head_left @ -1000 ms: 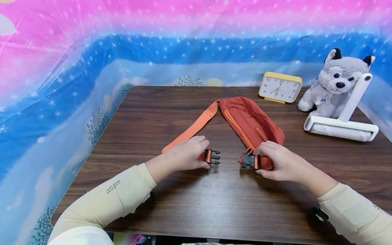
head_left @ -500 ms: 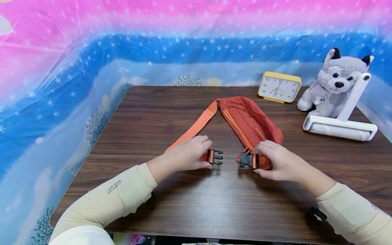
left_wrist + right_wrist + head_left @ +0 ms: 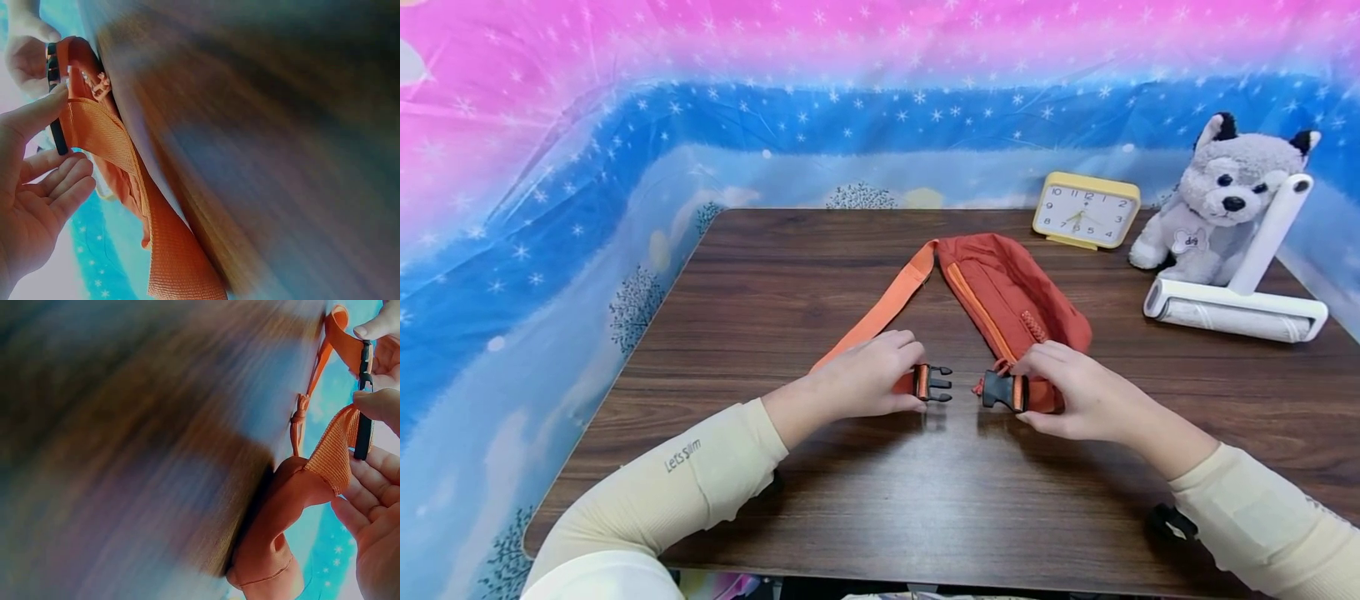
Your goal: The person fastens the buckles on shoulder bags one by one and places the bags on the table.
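Observation:
A rust-red waist bag [image 3: 1011,292] with an orange zip lies on the table, its orange strap [image 3: 880,312] trailing to the left. My left hand [image 3: 872,379] pinches the black pronged buckle half [image 3: 936,383] between thumb and fingers, prongs pointing right. Facing it, my right hand [image 3: 1075,392] grips the black socket half [image 3: 1000,390] at the bag's near end. A small gap separates the two halves. In the left wrist view, the thumb presses one side of the buckle half [image 3: 58,134] with fingers behind. The right wrist view has the socket half [image 3: 362,434] likewise pinched.
Behind the bag stands a yellow clock [image 3: 1086,210] on the dark wooden table [image 3: 760,275]. At the right sit a grey plush dog [image 3: 1217,204] and, in front of it, a white lint roller [image 3: 1236,310]. A snowflake-patterned cloth [image 3: 880,117] hangs around the back and left.
Both hands have drawn closer together. The left hand has shifted right with the pronged half and the right hand slightly left with the socket half, narrowing the gap.

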`<state>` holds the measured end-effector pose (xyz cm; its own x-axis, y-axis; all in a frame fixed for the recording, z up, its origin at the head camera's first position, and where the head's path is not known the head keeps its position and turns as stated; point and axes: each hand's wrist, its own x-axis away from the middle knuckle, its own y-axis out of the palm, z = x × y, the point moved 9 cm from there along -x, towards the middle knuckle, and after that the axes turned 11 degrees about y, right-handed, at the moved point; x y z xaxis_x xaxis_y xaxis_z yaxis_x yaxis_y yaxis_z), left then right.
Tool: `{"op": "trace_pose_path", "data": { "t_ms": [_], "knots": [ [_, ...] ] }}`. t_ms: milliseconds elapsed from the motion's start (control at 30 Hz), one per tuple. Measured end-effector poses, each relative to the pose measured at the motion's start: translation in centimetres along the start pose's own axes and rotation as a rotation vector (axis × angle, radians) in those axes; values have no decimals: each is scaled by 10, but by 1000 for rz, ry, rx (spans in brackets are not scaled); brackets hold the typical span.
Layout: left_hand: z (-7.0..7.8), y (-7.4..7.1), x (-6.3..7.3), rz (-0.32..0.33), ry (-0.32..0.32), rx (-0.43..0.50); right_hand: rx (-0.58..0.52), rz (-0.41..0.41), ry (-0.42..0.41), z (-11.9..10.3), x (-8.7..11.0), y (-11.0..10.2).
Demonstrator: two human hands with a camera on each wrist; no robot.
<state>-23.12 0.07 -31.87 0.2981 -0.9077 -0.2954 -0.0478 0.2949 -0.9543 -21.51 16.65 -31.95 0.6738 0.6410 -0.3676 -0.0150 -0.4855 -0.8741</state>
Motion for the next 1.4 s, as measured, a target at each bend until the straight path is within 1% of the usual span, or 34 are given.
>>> {"op": "trace_pose_path", "data": {
  "t_ms": [200,567,833,1167,1400],
  "knots": [
    [2,-1,-2,17,21,6,-12,1,-5,-1,-1,-1],
    [5,-4,-5,48,37,37,-33,6,-2,-3,-3,-2],
    [8,-3,-8,50,42,35,-48,25,9,-4,-4,-3],
    [8,-3,-10,64,42,45,-70,17,14,-5,-4,-1],
    [10,-2,-11,74,52,33,-89,29,-6,-8,-4,-1]
  ]
}}
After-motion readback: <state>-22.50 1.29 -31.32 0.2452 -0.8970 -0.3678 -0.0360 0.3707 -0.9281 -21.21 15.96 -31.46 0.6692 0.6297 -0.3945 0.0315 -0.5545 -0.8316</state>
